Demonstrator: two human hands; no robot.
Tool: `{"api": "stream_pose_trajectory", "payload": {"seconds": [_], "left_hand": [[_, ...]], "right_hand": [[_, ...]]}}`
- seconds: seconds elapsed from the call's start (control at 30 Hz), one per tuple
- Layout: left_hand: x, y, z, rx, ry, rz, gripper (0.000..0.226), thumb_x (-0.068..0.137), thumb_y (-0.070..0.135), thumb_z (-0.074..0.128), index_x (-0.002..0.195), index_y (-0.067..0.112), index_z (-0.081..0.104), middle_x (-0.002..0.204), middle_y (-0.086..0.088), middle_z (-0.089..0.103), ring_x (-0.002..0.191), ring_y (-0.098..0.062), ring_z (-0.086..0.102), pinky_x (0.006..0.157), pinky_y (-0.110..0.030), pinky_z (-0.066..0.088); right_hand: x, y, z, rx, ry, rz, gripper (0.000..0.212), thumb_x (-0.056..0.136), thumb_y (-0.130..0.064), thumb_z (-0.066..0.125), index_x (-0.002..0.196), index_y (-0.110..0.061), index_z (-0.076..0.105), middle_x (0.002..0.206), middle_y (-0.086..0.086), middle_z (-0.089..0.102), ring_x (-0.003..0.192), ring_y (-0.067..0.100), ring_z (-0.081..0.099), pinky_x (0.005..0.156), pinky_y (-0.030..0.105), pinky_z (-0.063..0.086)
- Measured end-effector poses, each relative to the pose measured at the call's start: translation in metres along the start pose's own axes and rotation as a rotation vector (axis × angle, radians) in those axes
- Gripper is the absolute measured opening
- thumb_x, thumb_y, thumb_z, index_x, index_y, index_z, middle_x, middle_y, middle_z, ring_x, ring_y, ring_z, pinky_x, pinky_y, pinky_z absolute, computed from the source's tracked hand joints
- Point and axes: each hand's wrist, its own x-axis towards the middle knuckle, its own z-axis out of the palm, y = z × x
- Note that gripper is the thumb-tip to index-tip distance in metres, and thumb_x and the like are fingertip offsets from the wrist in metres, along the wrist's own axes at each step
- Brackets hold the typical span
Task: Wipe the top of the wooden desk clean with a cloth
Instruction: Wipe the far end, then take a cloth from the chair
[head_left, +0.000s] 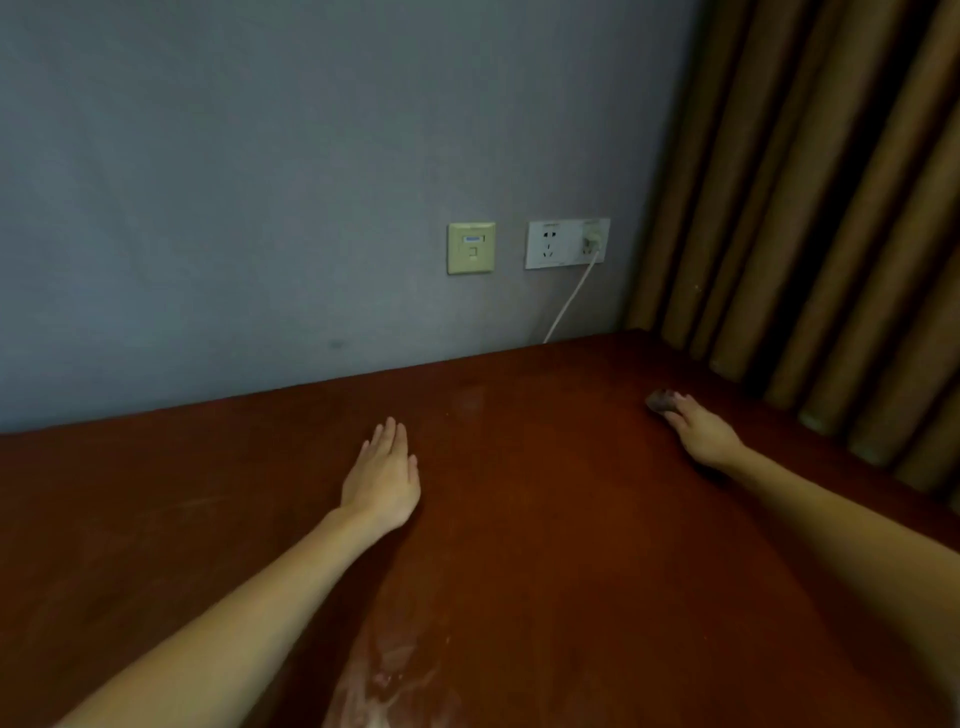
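My left hand (382, 475) flat on the desk (545, 519), right hand (701, 431) pressing straight-fingered on the cloth (658, 401) at frame right; unpinched, I judge it could slip free.

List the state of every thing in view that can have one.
Reddish-brown wooden desk: whitish smears at the near edge.
Left hand: flat on the desk, fingers straight.
Right hand: fingers pressing a small dark cloth onto the desk.
White double wall socket: white plug in its right outlet, left outlet free.
Brown pleated curtain: hanging closed.
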Motion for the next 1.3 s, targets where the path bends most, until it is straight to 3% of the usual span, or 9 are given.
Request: {"api": "stream_pose_trajectory", "payload": {"seconds": [0.23, 0.37, 0.53, 0.73, 0.93, 1.07, 1.17, 1.23, 1.3], "left_hand": [[-0.018, -0.058, -0.019, 0.02, 0.056, -0.093, 0.055, 0.105, 0.032, 0.016, 0.153, 0.008, 0.003, 0.161, -0.008, -0.004, 0.148, -0.019, -0.003, 0.12, -0.031, 0.001], [-0.012, -0.114, -0.032, 0.045, 0.07, -0.21, 0.057, 0.105, 0.036, 0.016, 0.153, 0.007, 0.005, 0.161, -0.009, -0.002, 0.148, -0.021, -0.001, 0.12, -0.035, 0.003], [-0.014, -0.178, -0.034, 0.101, 0.074, -0.346, 0.062, 0.103, 0.041, 0.015, 0.153, 0.006, 0.002, 0.161, -0.009, -0.003, 0.148, -0.021, -0.002, 0.121, -0.035, 0.003], [-0.014, -0.188, -0.024, 0.107, 0.154, -0.374, 0.063, 0.103, 0.043, 0.016, 0.153, 0.006, 0.005, 0.161, -0.008, 0.0, 0.148, -0.019, -0.001, 0.12, -0.033, 0.001], [-0.014, -0.189, -0.026, 0.065, 0.199, -0.364, 0.06, 0.103, 0.038, 0.021, 0.152, 0.005, 0.012, 0.161, -0.009, 0.006, 0.148, -0.019, 0.004, 0.12, -0.032, 0.003], [-0.024, -0.188, -0.029, 0.041, 0.223, -0.277, 0.056, 0.104, 0.032, 0.024, 0.152, 0.006, 0.014, 0.16, -0.007, 0.009, 0.148, -0.018, 0.006, 0.12, -0.03, 0.003], [-0.028, -0.187, -0.03, 0.032, 0.206, -0.249, 0.054, 0.104, 0.03, 0.023, 0.153, 0.007, 0.014, 0.16, -0.006, 0.009, 0.148, -0.017, 0.006, 0.12, -0.029, 0.004], [-0.028, -0.188, -0.029, 0.038, 0.202, -0.249, 0.054, 0.104, 0.03, 0.022, 0.153, 0.007, 0.014, 0.16, -0.007, 0.01, 0.148, -0.017, 0.007, 0.12, -0.029, 0.004], [-0.028, -0.188, -0.029, 0.036, 0.2, -0.252, 0.054, 0.104, 0.029, 0.021, 0.152, 0.006, 0.014, 0.16, -0.007, 0.01, 0.148, -0.018, 0.008, 0.12, -0.03, 0.005]], "right_hand": [[0.019, -0.019, 0.021, -0.059, 0.133, 0.184, 0.04, 0.102, -0.02, 0.03, 0.139, -0.015, 0.045, 0.148, 0.014, 0.035, 0.141, 0.03, 0.025, 0.115, 0.041, 0.023], [0.046, -0.069, 0.037, -0.05, 0.133, 0.177, 0.038, 0.102, -0.019, 0.031, 0.136, -0.017, 0.048, 0.144, 0.015, 0.039, 0.137, 0.032, 0.029, 0.112, 0.041, 0.026], [0.086, -0.182, 0.083, -0.014, 0.1, -0.048, 0.036, 0.101, -0.018, 0.035, 0.131, -0.011, 0.052, 0.135, 0.017, 0.047, 0.126, 0.031, 0.041, 0.104, 0.038, 0.035], [0.073, -0.347, 0.147, 0.07, -0.014, -0.353, 0.032, 0.098, -0.022, 0.043, 0.124, -0.009, 0.057, 0.13, 0.014, 0.053, 0.121, 0.031, 0.05, 0.101, 0.034, 0.039], [0.004, -0.451, 0.182, 0.077, -0.233, -0.668, 0.035, 0.1, -0.016, 0.039, 0.133, -0.013, 0.05, 0.145, 0.011, 0.044, 0.134, 0.027, 0.041, 0.107, 0.036, 0.034], [0.039, -0.414, 0.139, 0.257, -0.163, -0.558, 0.035, 0.099, -0.011, 0.038, 0.127, -0.011, 0.058, 0.123, 0.012, 0.063, 0.113, 0.028, 0.059, 0.095, 0.031, 0.045], [0.075, -0.328, 0.081, 0.232, -0.013, -0.371, 0.036, 0.103, -0.017, 0.033, 0.129, -0.016, 0.058, 0.107, 0.01, 0.066, 0.088, 0.024, 0.063, 0.07, 0.024, 0.044], [0.084, -0.25, 0.049, 0.153, 0.133, -0.181, 0.037, 0.103, -0.018, 0.031, 0.13, -0.012, 0.055, 0.116, 0.018, 0.063, 0.093, 0.032, 0.062, 0.071, 0.031, 0.046], [0.073, -0.173, 0.033, 0.052, 0.225, 0.008, 0.035, 0.102, -0.016, 0.033, 0.13, -0.008, 0.053, 0.127, 0.022, 0.057, 0.11, 0.038, 0.057, 0.087, 0.039, 0.046]]}}
